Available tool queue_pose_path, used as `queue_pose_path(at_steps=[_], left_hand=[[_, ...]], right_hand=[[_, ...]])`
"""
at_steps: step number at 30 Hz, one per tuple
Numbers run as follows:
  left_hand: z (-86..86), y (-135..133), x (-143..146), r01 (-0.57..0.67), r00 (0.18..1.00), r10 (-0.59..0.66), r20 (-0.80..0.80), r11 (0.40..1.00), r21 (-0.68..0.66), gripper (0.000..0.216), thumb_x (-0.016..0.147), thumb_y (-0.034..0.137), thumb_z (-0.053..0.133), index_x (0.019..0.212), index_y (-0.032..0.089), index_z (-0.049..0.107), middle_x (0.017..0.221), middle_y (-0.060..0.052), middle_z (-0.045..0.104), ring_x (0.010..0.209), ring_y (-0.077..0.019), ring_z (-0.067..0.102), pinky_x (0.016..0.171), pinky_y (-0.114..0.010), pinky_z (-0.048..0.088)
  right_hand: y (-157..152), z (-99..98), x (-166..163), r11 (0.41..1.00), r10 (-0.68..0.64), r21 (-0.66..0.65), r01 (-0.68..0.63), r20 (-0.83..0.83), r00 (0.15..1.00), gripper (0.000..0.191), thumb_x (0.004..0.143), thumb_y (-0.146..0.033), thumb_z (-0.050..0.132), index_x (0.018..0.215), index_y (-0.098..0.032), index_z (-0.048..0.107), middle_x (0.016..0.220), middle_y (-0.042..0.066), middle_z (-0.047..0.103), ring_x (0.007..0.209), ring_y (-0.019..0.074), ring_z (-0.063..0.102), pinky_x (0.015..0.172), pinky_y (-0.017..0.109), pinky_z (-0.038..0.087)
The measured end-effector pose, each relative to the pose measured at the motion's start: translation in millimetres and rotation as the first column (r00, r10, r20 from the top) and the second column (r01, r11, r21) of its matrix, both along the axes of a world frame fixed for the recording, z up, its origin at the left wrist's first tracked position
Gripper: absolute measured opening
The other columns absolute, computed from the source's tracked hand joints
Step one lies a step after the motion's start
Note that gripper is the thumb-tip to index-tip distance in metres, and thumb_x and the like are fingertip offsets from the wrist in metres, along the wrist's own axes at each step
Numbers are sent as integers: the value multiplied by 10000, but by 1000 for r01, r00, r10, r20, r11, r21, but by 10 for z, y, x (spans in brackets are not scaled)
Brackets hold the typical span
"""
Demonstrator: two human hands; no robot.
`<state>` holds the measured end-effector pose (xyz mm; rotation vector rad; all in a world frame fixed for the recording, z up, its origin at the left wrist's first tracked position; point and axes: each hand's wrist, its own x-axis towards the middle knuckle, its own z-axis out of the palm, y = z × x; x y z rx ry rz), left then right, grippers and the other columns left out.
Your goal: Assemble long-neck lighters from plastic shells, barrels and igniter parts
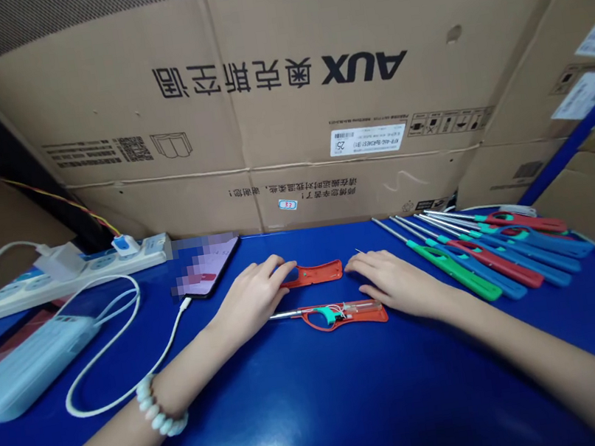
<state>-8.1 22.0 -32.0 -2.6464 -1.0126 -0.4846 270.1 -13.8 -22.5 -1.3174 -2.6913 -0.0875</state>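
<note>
My left hand (252,291) curls its fingers and thumb around the left end of an orange-red lighter shell half (319,273), which lies hollow side up. Just beyond the shell's right end is my right hand (389,280), its bent fingers and thumb apart. A thin pointed sliver (358,250) shows behind those fingers; whether they touch it cannot be made out. Between my hands and nearer me lies the opened stick lighter (344,313), with a metal tube, green trigger, wires and clear fuel tank exposed in its orange-red half.
Several assembled stick lighters (481,255) in green, blue and red lie fanned at the right. On the left are a phone (214,265) on a white cable, a power bank (33,367) and a power strip (97,266). A large cardboard box (282,121) stands behind the blue table (326,412).
</note>
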Motion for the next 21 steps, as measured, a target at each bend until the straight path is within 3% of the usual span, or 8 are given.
queue_pose_path(at_steps=[8, 16, 21], left_hand=[[-61, 21, -25, 97, 995, -95, -23, 990, 101, 407, 879, 81, 525, 1278, 107, 450, 1092, -105, 603, 907, -216, 579, 772, -336, 465], [-63, 27, -30, 85, 993, -78, -85, 994, 74, 380, 918, 68, 418, 1295, 97, 452, 1007, -104, 640, 867, -206, 585, 734, -329, 436], [-51, 15, -35, 57, 992, -55, -112, 998, 13, 391, 900, 43, 423, 1284, 94, 478, 1035, -112, 638, 933, -227, 591, 788, -352, 446]], right_hand=[[-24, -5, -29, 998, 60, 30, -59, -19, 998, 156, 881, -119, 475, 1002, -161, 564, 1167, 124, 581, 1088, 257, 545, 920, 421, 427], [-42, 39, -17, 998, 59, 34, -59, -10, 998, 115, 891, -141, 487, 932, -164, 592, 1105, 115, 598, 1017, 247, 566, 881, 411, 442], [-47, 48, -10, 997, 63, 45, -63, -8, 998, 131, 897, -140, 473, 938, -152, 597, 1082, 120, 607, 991, 248, 574, 879, 415, 439]])
